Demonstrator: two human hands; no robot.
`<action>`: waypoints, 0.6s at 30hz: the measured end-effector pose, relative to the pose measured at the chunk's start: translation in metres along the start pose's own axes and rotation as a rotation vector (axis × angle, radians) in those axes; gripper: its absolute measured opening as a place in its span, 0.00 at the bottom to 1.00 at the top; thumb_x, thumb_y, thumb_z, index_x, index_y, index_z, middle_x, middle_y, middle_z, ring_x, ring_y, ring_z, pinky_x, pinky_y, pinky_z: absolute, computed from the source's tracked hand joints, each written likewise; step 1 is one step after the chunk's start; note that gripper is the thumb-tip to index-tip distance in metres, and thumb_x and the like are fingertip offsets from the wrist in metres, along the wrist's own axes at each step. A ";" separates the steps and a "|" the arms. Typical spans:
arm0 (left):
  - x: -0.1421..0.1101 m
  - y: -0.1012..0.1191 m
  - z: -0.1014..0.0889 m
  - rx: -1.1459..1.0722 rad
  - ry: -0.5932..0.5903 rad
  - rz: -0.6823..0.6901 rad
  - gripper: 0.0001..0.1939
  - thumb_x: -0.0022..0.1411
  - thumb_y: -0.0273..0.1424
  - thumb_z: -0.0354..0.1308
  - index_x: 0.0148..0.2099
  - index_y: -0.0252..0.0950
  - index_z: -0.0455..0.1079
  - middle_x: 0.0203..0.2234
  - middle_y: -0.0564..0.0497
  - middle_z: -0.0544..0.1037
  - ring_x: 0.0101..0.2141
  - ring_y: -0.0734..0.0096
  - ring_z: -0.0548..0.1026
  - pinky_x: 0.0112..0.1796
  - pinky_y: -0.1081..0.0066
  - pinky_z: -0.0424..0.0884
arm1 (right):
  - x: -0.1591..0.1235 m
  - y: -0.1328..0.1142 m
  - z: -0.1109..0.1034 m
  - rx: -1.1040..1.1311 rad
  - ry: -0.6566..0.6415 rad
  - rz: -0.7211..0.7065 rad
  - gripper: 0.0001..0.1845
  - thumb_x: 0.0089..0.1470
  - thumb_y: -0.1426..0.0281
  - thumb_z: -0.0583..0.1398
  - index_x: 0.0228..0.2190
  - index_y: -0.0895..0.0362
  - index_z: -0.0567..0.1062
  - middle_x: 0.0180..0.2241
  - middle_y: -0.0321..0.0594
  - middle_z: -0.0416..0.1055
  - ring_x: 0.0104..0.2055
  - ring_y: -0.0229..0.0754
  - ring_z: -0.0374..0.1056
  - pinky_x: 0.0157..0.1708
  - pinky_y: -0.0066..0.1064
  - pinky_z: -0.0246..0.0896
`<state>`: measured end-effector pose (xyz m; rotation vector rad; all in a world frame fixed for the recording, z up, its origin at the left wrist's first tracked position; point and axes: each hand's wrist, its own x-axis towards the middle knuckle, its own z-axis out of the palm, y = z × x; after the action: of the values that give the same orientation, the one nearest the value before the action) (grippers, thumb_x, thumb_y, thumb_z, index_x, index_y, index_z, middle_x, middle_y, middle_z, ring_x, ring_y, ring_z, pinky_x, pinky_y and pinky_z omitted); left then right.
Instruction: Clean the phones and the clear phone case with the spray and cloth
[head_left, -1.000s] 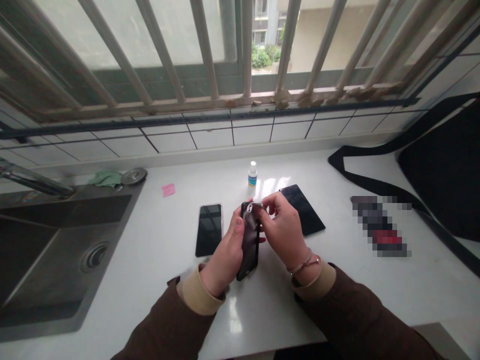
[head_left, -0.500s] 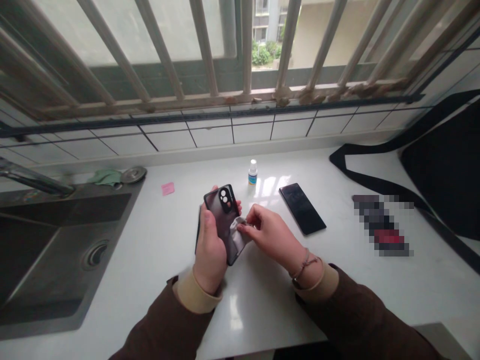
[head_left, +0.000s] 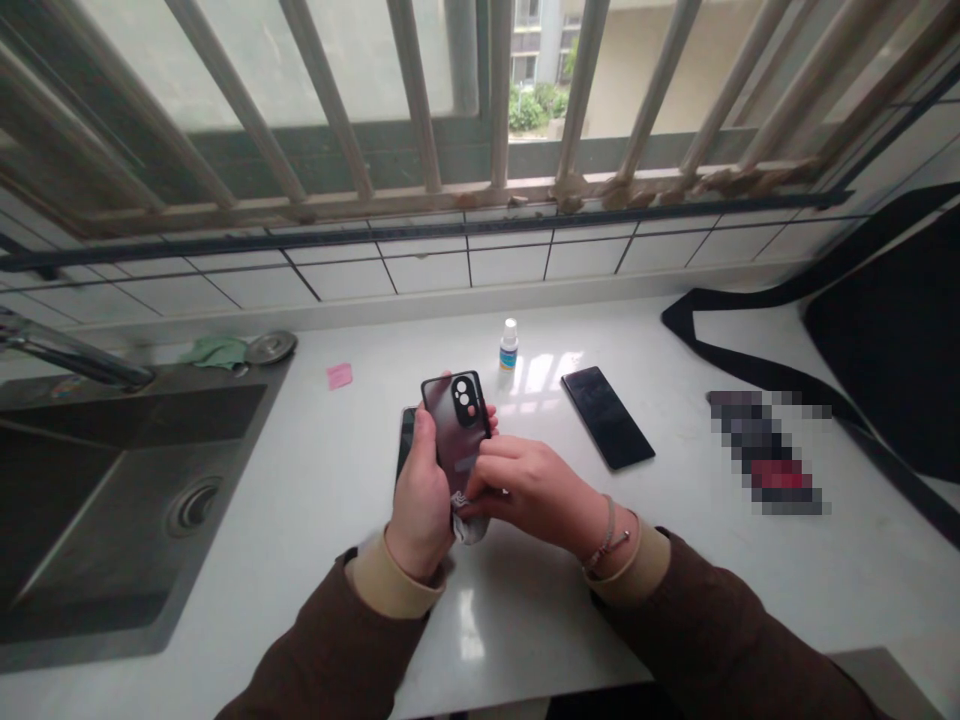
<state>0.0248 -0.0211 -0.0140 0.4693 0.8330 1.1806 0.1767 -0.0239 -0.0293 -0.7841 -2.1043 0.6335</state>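
My left hand (head_left: 421, 492) grips a dark phone (head_left: 456, 428) upright, its back and black camera block facing me. My right hand (head_left: 529, 490) lies across the phone's lower back, pinching a small pale grey cloth (head_left: 469, 527) against its bottom end. Most of the cloth is hidden by my fingers. Behind my left hand, a second phone (head_left: 406, 440) lies on the white counter (head_left: 322, 520), mostly covered. A third black phone (head_left: 607, 417) lies face up to the right, apart from both hands. A small dropper bottle (head_left: 509, 346) stands beyond them.
A steel sink (head_left: 127, 500) with a faucet (head_left: 67, 352) lies to the left, with a green cloth (head_left: 217, 352) behind it. A pink sticky note (head_left: 339, 376) sits nearby. A black bag (head_left: 877, 340) and a pixelated object (head_left: 765, 452) lie right. Window bars (head_left: 420, 100) rise behind the counter.
My right hand has slid down the phone's back, taking the cloth from mid-phone to the bottom end. The phone has turned more upright and shifted slightly right in my left hand.
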 end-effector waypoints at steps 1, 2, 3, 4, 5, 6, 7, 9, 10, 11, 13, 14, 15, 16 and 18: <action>0.000 -0.001 0.000 -0.008 -0.011 -0.002 0.38 0.72 0.60 0.52 0.52 0.29 0.82 0.45 0.38 0.86 0.43 0.59 0.85 0.47 0.65 0.81 | 0.000 0.000 0.001 -0.015 0.038 0.019 0.12 0.61 0.69 0.72 0.31 0.54 0.75 0.33 0.35 0.73 0.35 0.40 0.69 0.34 0.31 0.62; 0.000 -0.001 0.001 -0.020 -0.021 0.014 0.35 0.73 0.59 0.53 0.55 0.31 0.81 0.46 0.39 0.86 0.44 0.59 0.85 0.47 0.64 0.81 | 0.000 0.000 0.002 -0.025 0.087 0.056 0.12 0.61 0.69 0.72 0.31 0.54 0.74 0.33 0.35 0.73 0.35 0.41 0.69 0.35 0.32 0.62; 0.000 -0.002 0.002 -0.035 -0.028 0.041 0.33 0.74 0.57 0.54 0.59 0.34 0.79 0.47 0.41 0.86 0.45 0.58 0.85 0.48 0.63 0.81 | 0.000 0.001 0.002 -0.034 0.145 0.109 0.13 0.61 0.69 0.72 0.31 0.54 0.74 0.33 0.35 0.73 0.36 0.41 0.69 0.36 0.32 0.62; 0.000 -0.001 0.003 -0.049 -0.032 0.072 0.30 0.74 0.55 0.55 0.63 0.38 0.77 0.48 0.42 0.86 0.47 0.58 0.85 0.49 0.62 0.81 | 0.001 0.002 0.001 -0.042 0.205 0.170 0.14 0.61 0.70 0.72 0.31 0.54 0.73 0.33 0.35 0.72 0.36 0.41 0.69 0.37 0.32 0.62; 0.000 -0.001 0.004 -0.062 -0.036 0.098 0.29 0.74 0.53 0.56 0.67 0.42 0.73 0.49 0.44 0.86 0.48 0.58 0.85 0.49 0.62 0.81 | 0.001 0.003 0.000 -0.051 0.255 0.228 0.15 0.61 0.71 0.73 0.31 0.54 0.72 0.32 0.34 0.72 0.35 0.40 0.68 0.36 0.32 0.62; 0.000 -0.001 0.005 -0.075 -0.039 0.115 0.29 0.75 0.52 0.57 0.70 0.45 0.70 0.49 0.45 0.86 0.49 0.58 0.85 0.49 0.61 0.81 | 0.002 0.005 -0.001 -0.060 0.285 0.269 0.16 0.60 0.71 0.73 0.31 0.54 0.71 0.31 0.33 0.71 0.34 0.40 0.68 0.36 0.32 0.61; 0.000 0.000 0.005 -0.086 -0.041 0.123 0.30 0.75 0.51 0.57 0.72 0.48 0.67 0.49 0.46 0.86 0.49 0.58 0.85 0.49 0.61 0.81 | 0.002 0.006 -0.003 -0.063 0.292 0.283 0.16 0.60 0.71 0.73 0.30 0.54 0.71 0.31 0.33 0.71 0.34 0.39 0.67 0.35 0.32 0.61; 0.000 0.000 0.003 -0.102 -0.036 0.115 0.30 0.75 0.51 0.56 0.72 0.47 0.67 0.49 0.45 0.86 0.48 0.57 0.85 0.48 0.61 0.82 | 0.002 0.007 -0.004 -0.046 0.235 0.228 0.16 0.60 0.70 0.73 0.31 0.54 0.71 0.32 0.33 0.71 0.34 0.39 0.68 0.35 0.32 0.61; 0.000 0.000 0.002 -0.105 -0.032 0.100 0.30 0.76 0.52 0.55 0.71 0.44 0.69 0.49 0.44 0.86 0.48 0.57 0.86 0.47 0.61 0.82 | 0.001 0.007 -0.004 -0.032 0.187 0.172 0.15 0.61 0.70 0.73 0.31 0.54 0.71 0.32 0.33 0.71 0.35 0.39 0.68 0.35 0.31 0.61; 0.000 0.000 0.001 -0.104 -0.029 0.077 0.30 0.76 0.53 0.54 0.68 0.40 0.73 0.48 0.42 0.87 0.47 0.56 0.86 0.47 0.62 0.82 | 0.001 0.007 -0.003 -0.024 0.143 0.116 0.14 0.62 0.69 0.72 0.31 0.54 0.72 0.33 0.33 0.72 0.35 0.39 0.69 0.35 0.31 0.61; 0.000 0.000 0.001 -0.095 -0.027 0.004 0.33 0.76 0.55 0.51 0.60 0.32 0.78 0.48 0.39 0.86 0.47 0.55 0.86 0.47 0.63 0.82 | 0.000 0.004 -0.002 -0.030 0.095 0.039 0.13 0.64 0.68 0.71 0.32 0.54 0.73 0.33 0.34 0.72 0.35 0.40 0.69 0.34 0.31 0.60; 0.000 -0.001 0.002 -0.091 -0.026 -0.024 0.34 0.76 0.55 0.50 0.58 0.30 0.79 0.48 0.38 0.86 0.47 0.55 0.86 0.47 0.63 0.82 | 0.000 0.003 -0.001 -0.042 0.096 0.026 0.13 0.65 0.67 0.70 0.32 0.54 0.73 0.33 0.35 0.72 0.35 0.40 0.69 0.33 0.32 0.60; 0.000 -0.001 0.003 -0.089 -0.024 -0.034 0.33 0.77 0.54 0.50 0.58 0.30 0.80 0.49 0.38 0.86 0.48 0.56 0.85 0.49 0.64 0.82 | 0.000 0.003 -0.002 -0.057 0.113 0.033 0.12 0.65 0.67 0.70 0.32 0.54 0.73 0.33 0.35 0.72 0.35 0.40 0.68 0.34 0.32 0.61; 0.000 -0.001 0.005 -0.088 -0.022 -0.029 0.30 0.78 0.52 0.50 0.60 0.32 0.79 0.50 0.39 0.86 0.49 0.57 0.85 0.50 0.64 0.81 | 0.000 0.002 -0.002 -0.074 0.144 0.055 0.12 0.66 0.67 0.69 0.33 0.54 0.73 0.33 0.36 0.72 0.35 0.41 0.69 0.35 0.32 0.61; -0.002 -0.002 0.010 -0.089 -0.022 0.003 0.25 0.80 0.46 0.50 0.66 0.37 0.75 0.52 0.43 0.85 0.51 0.61 0.84 0.53 0.66 0.79 | 0.001 0.003 -0.005 -0.115 0.234 0.121 0.11 0.67 0.67 0.68 0.33 0.54 0.73 0.34 0.37 0.72 0.36 0.41 0.69 0.36 0.33 0.63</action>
<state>0.0332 -0.0223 -0.0087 0.4095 0.7578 1.2078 0.1816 -0.0205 -0.0278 -1.0058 -1.9020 0.4620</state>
